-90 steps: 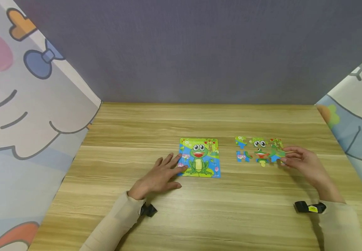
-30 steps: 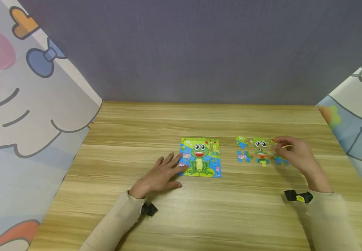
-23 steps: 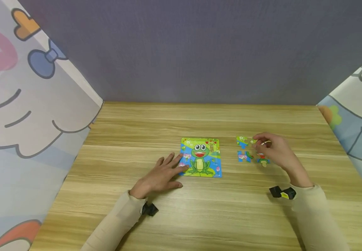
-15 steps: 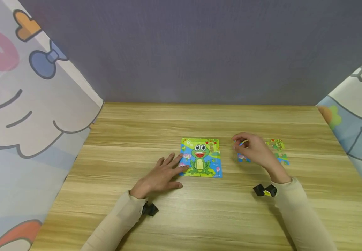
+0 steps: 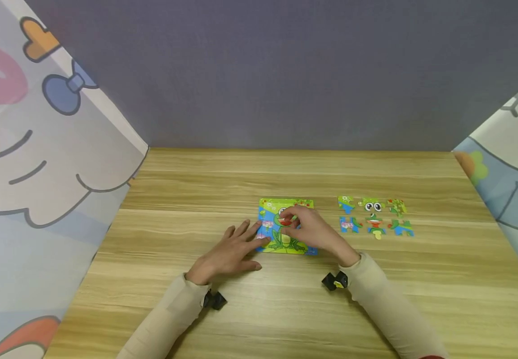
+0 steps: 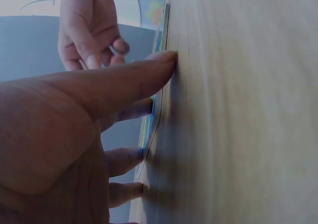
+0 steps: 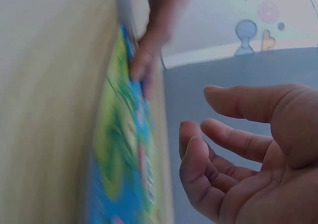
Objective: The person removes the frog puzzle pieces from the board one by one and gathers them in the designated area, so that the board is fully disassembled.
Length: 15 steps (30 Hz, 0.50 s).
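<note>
Frog puzzle (image 5: 284, 245) — flat on table (image 5: 259, 319); left hand (image 5: 229, 249) at its left edge, right hand (image 5: 315, 229) above it. Six puzzle pieces (image 5: 376, 230) — on table, right of frog puzzle, two rows of three; eyes piece (image 5: 373, 205) mid back row, directly behind mouth piece. Partition (image 5: 277, 75) behind table.
</note>
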{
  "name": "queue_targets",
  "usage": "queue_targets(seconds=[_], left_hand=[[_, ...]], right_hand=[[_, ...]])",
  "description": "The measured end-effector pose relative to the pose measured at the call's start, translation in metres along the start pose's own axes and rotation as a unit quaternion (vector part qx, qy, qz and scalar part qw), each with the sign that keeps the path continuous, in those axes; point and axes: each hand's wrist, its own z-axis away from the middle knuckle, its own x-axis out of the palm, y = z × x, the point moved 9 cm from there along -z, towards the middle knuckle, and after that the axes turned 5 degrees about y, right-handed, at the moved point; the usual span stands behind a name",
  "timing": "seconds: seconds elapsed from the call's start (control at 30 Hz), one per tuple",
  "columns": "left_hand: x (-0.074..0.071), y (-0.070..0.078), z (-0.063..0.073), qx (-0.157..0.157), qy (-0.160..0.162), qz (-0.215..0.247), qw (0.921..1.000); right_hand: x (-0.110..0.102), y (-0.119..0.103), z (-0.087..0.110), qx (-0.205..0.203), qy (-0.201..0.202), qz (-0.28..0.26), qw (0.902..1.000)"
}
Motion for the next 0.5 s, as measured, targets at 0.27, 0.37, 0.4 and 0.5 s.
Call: queue_targets(seconds=[0.27,0.37,0.4,0.5], left_hand=[[0.001,0.0,-0.002,0.002,0.001,-0.008,1.0],[0.0,-0.001,-0.002,0.001,0.001,-0.006,1.0],[0.0,-0.001,-0.001,0.001,0.0,-0.006,1.0],[0.0,-0.001,-0.001,0.002,0.001,-0.003,1.0]], right_hand=[[0.031,0.002,-0.004,-0.011,-0.029,0.002,0.9995],[0.035,0.004,-0.004,-0.01,-0.029,0.006,0.9995],[0.036,0.005,-0.005,-0.009,-0.028,0.007,0.9995],[0.039,0.006,-0.005,-0.006,-0.027,0.016,0.9995]])
